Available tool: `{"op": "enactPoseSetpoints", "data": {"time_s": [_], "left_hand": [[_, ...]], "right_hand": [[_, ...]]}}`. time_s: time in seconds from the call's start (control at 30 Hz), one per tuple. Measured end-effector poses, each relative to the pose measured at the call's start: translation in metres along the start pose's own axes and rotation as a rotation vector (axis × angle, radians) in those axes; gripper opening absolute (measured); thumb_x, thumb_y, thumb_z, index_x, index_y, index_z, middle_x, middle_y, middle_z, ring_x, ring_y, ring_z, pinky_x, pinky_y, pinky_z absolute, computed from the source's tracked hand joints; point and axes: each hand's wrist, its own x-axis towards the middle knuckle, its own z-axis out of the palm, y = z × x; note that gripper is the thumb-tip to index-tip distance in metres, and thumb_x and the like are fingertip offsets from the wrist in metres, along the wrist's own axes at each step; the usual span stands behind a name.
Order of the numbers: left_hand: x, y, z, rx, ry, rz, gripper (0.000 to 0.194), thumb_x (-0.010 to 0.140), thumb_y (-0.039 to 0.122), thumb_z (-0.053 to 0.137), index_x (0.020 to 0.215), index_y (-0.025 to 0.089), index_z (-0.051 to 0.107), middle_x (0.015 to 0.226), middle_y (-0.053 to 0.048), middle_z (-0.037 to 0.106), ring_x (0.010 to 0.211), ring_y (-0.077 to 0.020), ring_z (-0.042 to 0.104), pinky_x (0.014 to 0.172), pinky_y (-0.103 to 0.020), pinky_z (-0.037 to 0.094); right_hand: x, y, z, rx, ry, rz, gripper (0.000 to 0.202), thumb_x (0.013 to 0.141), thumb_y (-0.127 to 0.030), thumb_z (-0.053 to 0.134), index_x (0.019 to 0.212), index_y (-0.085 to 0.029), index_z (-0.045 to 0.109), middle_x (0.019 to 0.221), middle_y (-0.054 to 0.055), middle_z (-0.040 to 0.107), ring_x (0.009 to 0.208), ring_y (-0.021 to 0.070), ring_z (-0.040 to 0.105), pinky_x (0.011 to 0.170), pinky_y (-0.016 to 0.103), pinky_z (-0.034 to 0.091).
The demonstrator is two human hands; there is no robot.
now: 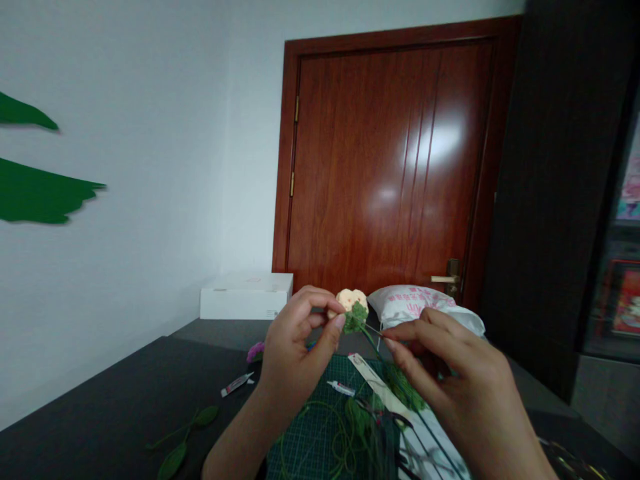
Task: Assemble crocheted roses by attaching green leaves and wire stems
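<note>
We had the cream flower (351,299) raised above the worktop (125,373), roughly midway between our 2 hands. Our left hand (300,340) was nearly closed, its thumb and fingers pinching the flower and the green piece (357,319) at their left edge. Our right hand (450,367) was closed to a fine pinch on a thin, needle-like piece (374,329), whose far end reached the green piece; we could not tell whether it had gone in.

As for how far along we were, the cream petals looked fully shaped, the green piece lay against them, and a green stem (371,343) ran down from it. We judged the head mostly made up, with the join at its base unfinished or being secured. We could not see whether the parts were firmly fixed. A leafy sprig (175,460) lay apart from the flower, at the left, so its leaves were not on this stem.

Below our hands, loose green yarn (340,433) lay in loops on the cutting mat (313,437), near a small white tube (341,388), a pale strip (380,387) and a dark-handled tool (397,418). Another tube (237,385) and a purple bloom (255,352) sat left of the mat.
</note>
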Motion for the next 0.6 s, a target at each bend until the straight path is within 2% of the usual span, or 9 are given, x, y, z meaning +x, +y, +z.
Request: {"op": "enactPoseSetpoints", "data": {"time_s": [0.1, 0.23, 0.6], "left_hand": [[0.0000, 0.0014, 0.0003, -0.012, 0.001, 0.001, 0.009, 0.086, 0.009, 0.059, 0.091, 0.017, 0.062, 0.093, -0.005, 0.059, 0.083, -0.0160, 0.063, 0.067, -0.028, 0.056], [0.0003, 0.0029, 0.0012, 0.005, 0.009, 0.008, 0.010, 0.086, 0.009, 0.059, 0.091, 0.017, 0.062, 0.092, -0.005, 0.059, 0.085, -0.0166, 0.064, 0.071, -0.029, 0.057], [-0.0025, 0.0020, 0.0024, 0.042, -0.011, 0.049, 0.011, 0.087, 0.009, 0.059, 0.093, 0.017, 0.062, 0.093, -0.004, 0.059, 0.083, -0.0146, 0.063, 0.070, -0.027, 0.055]], "right_hand": [[0.0022, 0.0032, 0.0037, 0.016, -0.030, 0.044, 0.011, 0.089, -0.016, 0.060, 0.086, -0.023, 0.069, 0.071, -0.001, 0.057, 0.063, 0.0146, 0.059, 0.056, 0.026, 0.043], [0.0019, 0.0040, 0.0033, 0.039, -0.038, 0.041, 0.011, 0.089, -0.016, 0.061, 0.086, -0.023, 0.069, 0.071, -0.001, 0.057, 0.061, 0.0134, 0.058, 0.055, 0.025, 0.041], [-0.0004, 0.0044, 0.0051, 0.021, -0.031, 0.037, 0.010, 0.087, -0.014, 0.062, 0.085, -0.023, 0.068, 0.071, -0.002, 0.056, 0.061, 0.0126, 0.056, 0.056, 0.026, 0.039]]}}
